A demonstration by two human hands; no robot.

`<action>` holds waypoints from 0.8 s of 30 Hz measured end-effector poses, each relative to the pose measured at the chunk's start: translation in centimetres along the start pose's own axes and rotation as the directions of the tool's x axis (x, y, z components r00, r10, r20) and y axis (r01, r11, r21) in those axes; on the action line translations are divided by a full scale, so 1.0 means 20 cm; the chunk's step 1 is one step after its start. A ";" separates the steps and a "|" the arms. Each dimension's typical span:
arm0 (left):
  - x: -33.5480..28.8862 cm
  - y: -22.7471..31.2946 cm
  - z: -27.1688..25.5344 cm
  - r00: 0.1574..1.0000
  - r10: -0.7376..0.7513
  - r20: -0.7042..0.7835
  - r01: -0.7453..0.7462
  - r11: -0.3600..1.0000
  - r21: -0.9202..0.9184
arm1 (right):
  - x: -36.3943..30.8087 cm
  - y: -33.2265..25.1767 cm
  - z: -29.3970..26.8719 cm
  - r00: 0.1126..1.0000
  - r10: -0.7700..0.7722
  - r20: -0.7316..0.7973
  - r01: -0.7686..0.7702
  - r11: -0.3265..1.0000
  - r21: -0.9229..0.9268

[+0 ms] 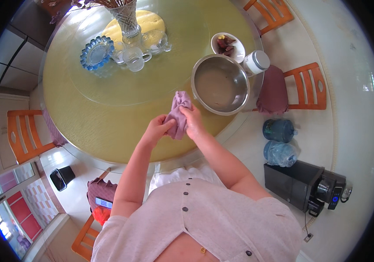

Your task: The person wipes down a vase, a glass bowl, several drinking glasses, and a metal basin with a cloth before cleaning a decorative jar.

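Observation:
A bunched purple cloth (178,114) is held up over the near part of the round table (108,126). My left hand (157,130) grips its lower left side, thumb laid across the fabric. Around its right side my right hand (193,121) is closed, the thumb pressing on the folds. The rest of the fingers on both hands are partly hidden behind the cloth. Just right of the cloth, apart from it, stands a steel basin (199,70) with cloudy water (217,87) inside.
Behind the basin are a white bowl (240,51) of dark food and a white jar (256,62). Glass cups (133,59), a blue glass dish (96,53) and a vase (126,19) stand farther back. Wooden chairs (305,86) ring the table; water jugs (278,130) are on the floor.

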State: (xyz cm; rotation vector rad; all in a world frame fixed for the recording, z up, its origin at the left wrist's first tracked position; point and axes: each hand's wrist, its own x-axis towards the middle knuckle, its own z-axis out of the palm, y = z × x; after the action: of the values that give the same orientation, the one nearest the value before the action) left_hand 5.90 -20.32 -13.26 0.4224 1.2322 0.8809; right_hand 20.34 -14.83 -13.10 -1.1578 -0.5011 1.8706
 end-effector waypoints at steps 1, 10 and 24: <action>-0.01 0.00 0.04 0.988 0.136 0.072 -0.144 0.983 0.116 | -0.01 -0.06 -0.04 0.999 -0.032 0.002 0.032 0.999 0.023; 0.04 0.31 0.48 0.942 0.329 -0.062 -0.323 0.942 0.087 | 0.07 -0.64 -0.45 0.961 -0.275 -0.015 0.275 0.961 0.017; 0.82 0.04 1.02 0.864 0.318 -0.391 0.000 0.776 0.630 | 0.64 -0.68 -0.77 0.821 -0.088 0.564 0.418 -0.578 -0.701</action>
State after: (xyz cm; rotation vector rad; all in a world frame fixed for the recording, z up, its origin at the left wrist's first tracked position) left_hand 25.83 -3.62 -16.68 0.8858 1.9881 0.7304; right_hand 37.38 1.80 -17.86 -1.3841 -2.8197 0.2891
